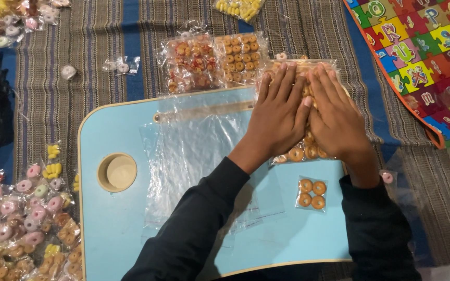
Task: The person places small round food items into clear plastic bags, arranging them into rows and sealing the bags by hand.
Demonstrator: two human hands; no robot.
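**Flattening a large bag of ring snacks**

Both hands lie palm-down, side by side, on a large clear bag of orange ring snacks (308,151) at the far right edge of the light-blue worktop (110,218). The left hand (279,117) and right hand (334,117) have fingers extended and close together; neither pinches anything. The step in hand appears to be pressing the bag flat. A small sealed packet of four rings (311,193) rests just near of the hands, and empty clear bags (194,156) lie to their left. The next move likely calls for a firm hold on the bag's edge, since loose film slips easily.
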